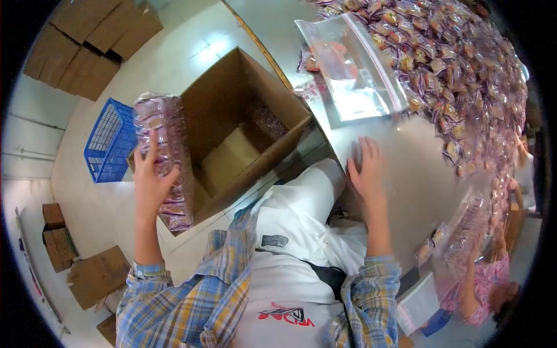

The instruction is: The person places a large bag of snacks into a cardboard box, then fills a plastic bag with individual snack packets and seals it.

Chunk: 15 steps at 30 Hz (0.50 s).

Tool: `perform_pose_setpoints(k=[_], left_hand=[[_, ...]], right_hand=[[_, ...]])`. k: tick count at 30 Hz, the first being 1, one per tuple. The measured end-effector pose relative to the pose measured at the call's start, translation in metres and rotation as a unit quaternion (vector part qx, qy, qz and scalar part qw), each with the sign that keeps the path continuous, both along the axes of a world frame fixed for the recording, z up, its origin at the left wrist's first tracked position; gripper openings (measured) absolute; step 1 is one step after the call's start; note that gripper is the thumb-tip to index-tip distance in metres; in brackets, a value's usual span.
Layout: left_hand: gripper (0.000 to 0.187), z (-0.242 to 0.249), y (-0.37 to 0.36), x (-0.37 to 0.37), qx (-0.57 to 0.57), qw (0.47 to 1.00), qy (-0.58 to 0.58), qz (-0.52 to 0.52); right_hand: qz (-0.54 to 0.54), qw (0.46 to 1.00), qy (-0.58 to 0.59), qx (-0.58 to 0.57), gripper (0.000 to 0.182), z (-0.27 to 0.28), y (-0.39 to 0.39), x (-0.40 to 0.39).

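Observation:
My left hand [155,182] grips a long clear plastic bag filled with small purple-wrapped packets [159,124], thumb and fingers spread across its near face. That bag stands on edge along the left side of an open cardboard box [200,93]. Inside the box, more wrapped packets [267,119] show against the far right wall. My right hand [368,171] is open at the edge of the metal table [418,151], with nothing in it. Just beyond those fingers, a clear zip bag [354,69] lies flat on the table.
A large heap of wrapped packets [441,75] covers the table's far right. A blue plastic crate [110,142] stands left of the box. Stacked cartons [87,46] sit at the upper left. Another person in a pink top [487,284] is at the lower right, near a filled bag [464,226].

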State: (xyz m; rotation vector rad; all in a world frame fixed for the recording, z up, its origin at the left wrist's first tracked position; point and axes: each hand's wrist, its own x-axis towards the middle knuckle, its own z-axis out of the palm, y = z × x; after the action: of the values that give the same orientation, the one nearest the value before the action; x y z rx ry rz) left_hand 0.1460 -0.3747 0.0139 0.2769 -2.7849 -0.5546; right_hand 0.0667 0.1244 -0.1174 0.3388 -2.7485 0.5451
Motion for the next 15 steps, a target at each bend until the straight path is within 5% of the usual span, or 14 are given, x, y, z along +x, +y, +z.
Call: perform_pose_setpoints(k=[6, 9, 10, 15], left_hand=[[0.089, 0.000, 0.030, 0.022, -0.054, 0.994, -0.077, -0.055], [0.081, 0.045, 0.026, 0.021, 0.037, 0.970, -0.185, -0.155], [0.075, 0.047, 0.024, 0.018, -0.023, 0.970, -0.151, -0.187], [0.068, -0.006, -0.007, -0.034, -0.030, 0.966, -0.160, -0.202]], right_hand=[[0.002, 0.999, 0.005, -0.042, 0.046, -0.012, 0.005, 0.005], [-0.014, 0.999, -0.001, -0.041, 0.044, -0.011, 0.008, 0.006], [-0.014, 0.999, -0.002, -0.043, 0.043, -0.012, 0.008, 0.007], [-0.018, 0.999, -0.020, -0.034, 0.043, -0.006, 0.006, 0.008]])
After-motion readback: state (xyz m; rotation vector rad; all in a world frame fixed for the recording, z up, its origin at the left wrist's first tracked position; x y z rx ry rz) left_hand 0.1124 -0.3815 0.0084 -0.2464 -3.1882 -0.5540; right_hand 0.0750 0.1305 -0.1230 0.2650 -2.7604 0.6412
